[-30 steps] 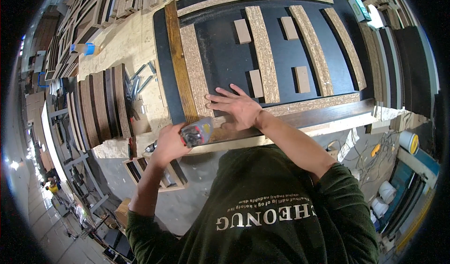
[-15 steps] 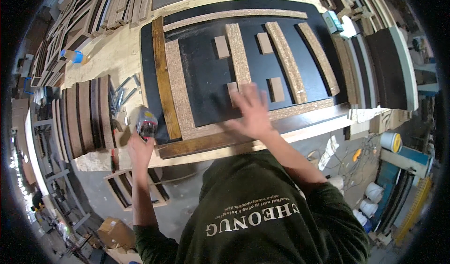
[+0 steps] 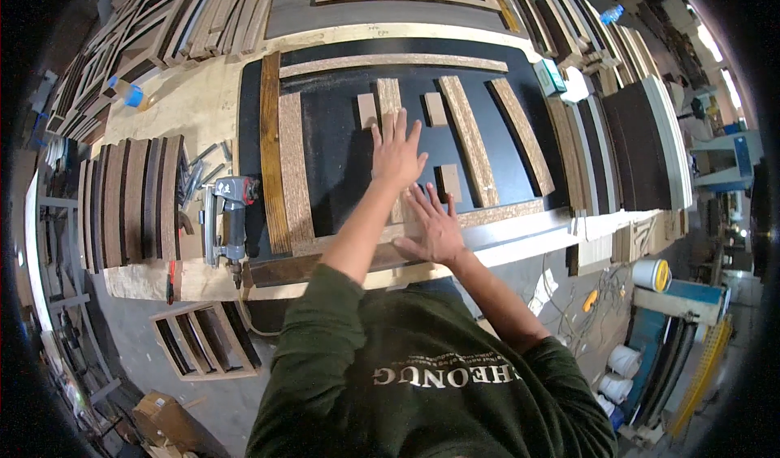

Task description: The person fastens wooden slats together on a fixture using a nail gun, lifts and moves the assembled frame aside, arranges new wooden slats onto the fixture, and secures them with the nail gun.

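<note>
Workshop bench [image 3: 187, 92] | black board [image 3: 337, 157] at near edge | slats [image 3: 469, 141], blocks [image 3: 449, 182] laid out; fastened? can't tell from my feed | nail gun [image 3: 235, 224] parked off board's left edge | left hand [image 3: 398, 161], right hand [image 3: 439, 234] spread, gripping nothing

Your left hand [image 3: 397, 164] sits in moderate light, reasonably sharp. Right of your right hand [image 3: 439, 234], the black panel [image 3: 497, 153] carries a bluish sheen; farther right, bright strips [image 3: 709, 42] glare near the bent, blackened fisheye rim.
</note>
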Demonstrator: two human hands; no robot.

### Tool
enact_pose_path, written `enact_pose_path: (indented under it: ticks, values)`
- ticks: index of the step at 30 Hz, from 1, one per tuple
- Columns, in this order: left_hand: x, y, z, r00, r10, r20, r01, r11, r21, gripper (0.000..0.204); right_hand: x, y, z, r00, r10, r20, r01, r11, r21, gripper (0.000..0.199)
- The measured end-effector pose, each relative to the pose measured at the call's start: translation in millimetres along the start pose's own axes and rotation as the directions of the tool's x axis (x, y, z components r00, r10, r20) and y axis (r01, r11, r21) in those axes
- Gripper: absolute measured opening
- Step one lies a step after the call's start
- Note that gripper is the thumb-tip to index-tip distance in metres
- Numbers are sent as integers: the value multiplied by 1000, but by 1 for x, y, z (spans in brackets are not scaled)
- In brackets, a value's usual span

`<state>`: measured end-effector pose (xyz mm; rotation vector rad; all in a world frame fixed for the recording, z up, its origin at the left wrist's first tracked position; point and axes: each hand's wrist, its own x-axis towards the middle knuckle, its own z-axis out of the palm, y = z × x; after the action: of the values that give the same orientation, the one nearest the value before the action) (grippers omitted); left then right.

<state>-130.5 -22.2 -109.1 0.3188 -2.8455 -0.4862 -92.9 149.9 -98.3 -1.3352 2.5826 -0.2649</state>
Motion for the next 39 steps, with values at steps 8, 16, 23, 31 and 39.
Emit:
enact_pose_path:
  ticks: [8,16,23,31,39]
  values:
    - [-2,7,15,988,-128,89,119,988,95,61,3,31,-5,988,-153,30,151,987,57,88]
    - [-122,-111,-80,825,-321,-464,379,925,33,61,1,54,-18,980,-200,19,193,964,183,80]
    - [-193,-189,-106,748,-579,-324,663,681,312,94,8,44,-17,961,-278,9,275,953,124,81]
    - [-197,-212,-143,762,-628,-158,637,771,7,79,15,62,-15,943,-334,-11,334,940,77,83]
    - [-194,-103,-222,778,-491,392,613,458,-644,15,19,80,-12,913,-397,-96,408,893,189,82]
